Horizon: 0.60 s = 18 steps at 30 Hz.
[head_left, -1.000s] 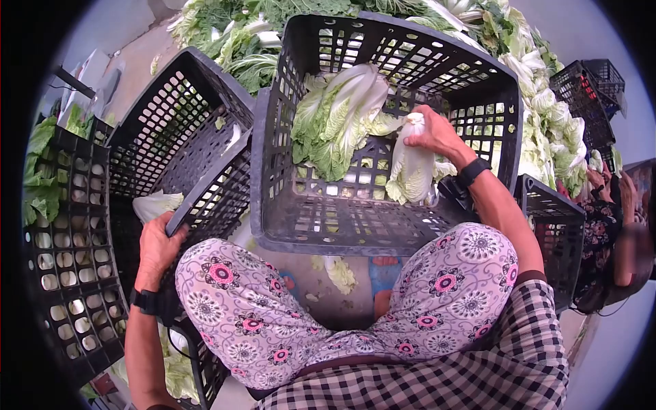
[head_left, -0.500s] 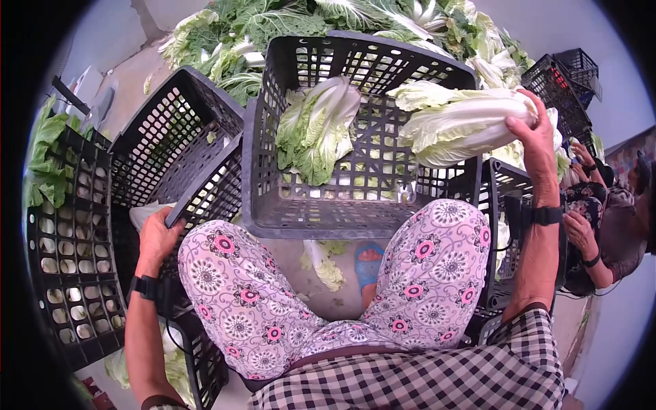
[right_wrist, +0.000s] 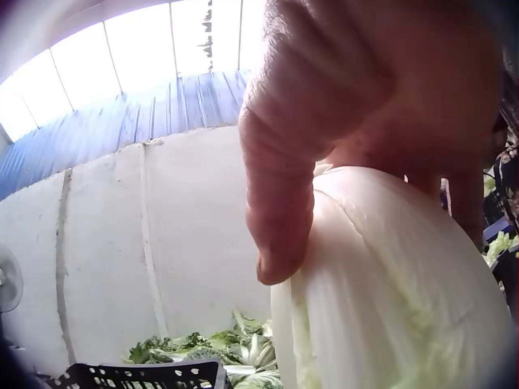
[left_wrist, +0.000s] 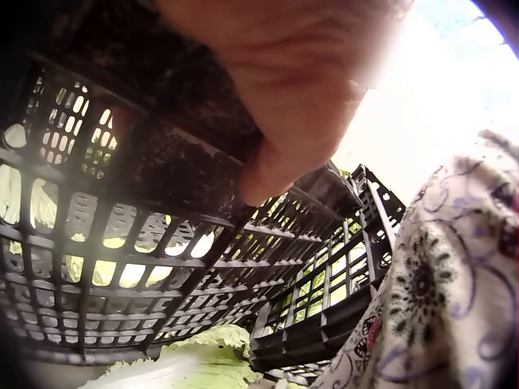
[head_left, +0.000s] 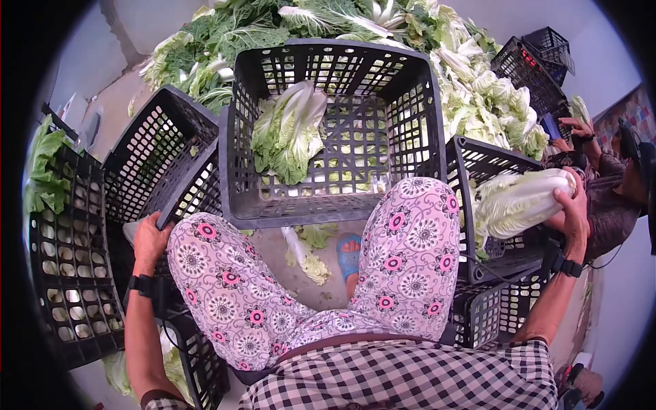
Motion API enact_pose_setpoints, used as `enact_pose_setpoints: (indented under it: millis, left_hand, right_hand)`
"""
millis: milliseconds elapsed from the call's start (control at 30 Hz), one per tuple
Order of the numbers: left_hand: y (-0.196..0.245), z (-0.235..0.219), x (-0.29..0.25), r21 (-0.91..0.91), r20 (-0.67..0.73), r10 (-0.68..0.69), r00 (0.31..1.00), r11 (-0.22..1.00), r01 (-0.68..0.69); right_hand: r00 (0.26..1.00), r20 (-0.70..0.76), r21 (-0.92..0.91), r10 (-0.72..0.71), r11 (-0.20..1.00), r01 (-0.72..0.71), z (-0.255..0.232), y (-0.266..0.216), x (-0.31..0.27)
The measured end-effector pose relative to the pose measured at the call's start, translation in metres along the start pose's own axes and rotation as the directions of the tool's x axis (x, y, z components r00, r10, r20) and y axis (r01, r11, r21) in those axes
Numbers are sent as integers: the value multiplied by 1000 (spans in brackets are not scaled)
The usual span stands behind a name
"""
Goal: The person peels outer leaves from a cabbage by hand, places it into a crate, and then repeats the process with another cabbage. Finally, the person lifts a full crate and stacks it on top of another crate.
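Observation:
A napa cabbage [head_left: 519,201] lies sideways over a black crate [head_left: 486,147] at the right, leafy end pointing left. My right hand [head_left: 575,210] grips it round its white base [right_wrist: 381,211], thumb along one side in the right wrist view. My left hand [head_left: 150,239] holds the rim of a tilted black crate [head_left: 183,183] at the left; its thumb [left_wrist: 261,174] hooks over the plastic in the left wrist view. Between my knees and the heap stands a large black crate [head_left: 301,223], with one napa cabbage [head_left: 294,133] in its left half.
A big heap of cabbages [head_left: 471,89] rises behind the crates. At the far left stands a crate [head_left: 75,253] of cabbages. Another person [head_left: 615,184] sits at the right, close to the right crate. Loose leaves [head_left: 311,263] lie on the floor between my feet.
My right hand has lifted the napa cabbage out of the middle crate and carried it right, over the right crate. The left hand keeps holding the left crate's rim.

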<state>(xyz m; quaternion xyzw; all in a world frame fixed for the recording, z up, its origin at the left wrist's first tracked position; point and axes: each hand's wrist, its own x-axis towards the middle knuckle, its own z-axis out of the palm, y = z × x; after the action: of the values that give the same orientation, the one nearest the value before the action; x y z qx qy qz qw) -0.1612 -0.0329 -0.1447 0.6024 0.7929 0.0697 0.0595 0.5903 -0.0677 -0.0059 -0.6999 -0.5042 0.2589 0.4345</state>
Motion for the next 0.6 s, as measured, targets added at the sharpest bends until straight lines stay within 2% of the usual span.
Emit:
enact_pose_setpoints:
  millis: [67, 100, 167, 200, 233, 300, 333, 400, 433, 467, 567, 600]
  left_hand:
    - [2, -2, -1, 11, -13, 14, 1000, 1000, -14]
    - [2, -2, -1, 16, -18, 20, 1000, 1000, -20]
    - [3, -3, -2, 14, -15, 30, 999, 999, -29]
    - [4, -3, -2, 12, -14, 34, 999, 999, -34]
    - [6, -4, -3, 13, -13, 36, 999, 999, -36]
    - [9, -7, -5, 16, -10, 31, 999, 999, -31]
    - [4, -4, -4, 16, -22, 33, 999, 999, -32]
    - [-5, 4, -1, 19, -45, 35, 998, 999, -34]
    - [-6, 3, 1, 7, -9, 20, 1000, 1000, -20]
    - [-5, 2, 3, -6, 26, 3, 1000, 1000, -3]
    - [-4, 1, 5, -31, 89, -37, 995, 999, 40]
    - [1, -3, 4, -33, 92, -39, 995, 999, 42]
  right_hand:
    - [992, 95, -64, 78, 995, -72, 4, 9, -5]
    - [989, 127, -128, 79, 990, -62, 2, 29, 0]
    - [988, 137, -97, 78, 993, -65, 15, 76, 11]
    - [969, 137, -107, 204, 976, -190, 27, 92, 12]
    - [936, 138, -120, 325, 943, -310, 38, 107, 12]
    - [794, 401, -191, 456, 890, -415, 50, 144, 16]
    - [748, 436, -372, 500, 857, -357, 60, 156, 17]
    - [762, 471, -526, 445, 835, -162, 65, 201, 19]
    - [768, 487, -591, 416, 804, -61, 68, 223, 20]
    - [757, 553, -528, 349, 849, -5, 67, 228, 26]
    - [847, 375, -498, 378, 852, -160, 54, 232, 37]
    - [913, 249, -398, 324, 893, -208, 53, 205, 38]
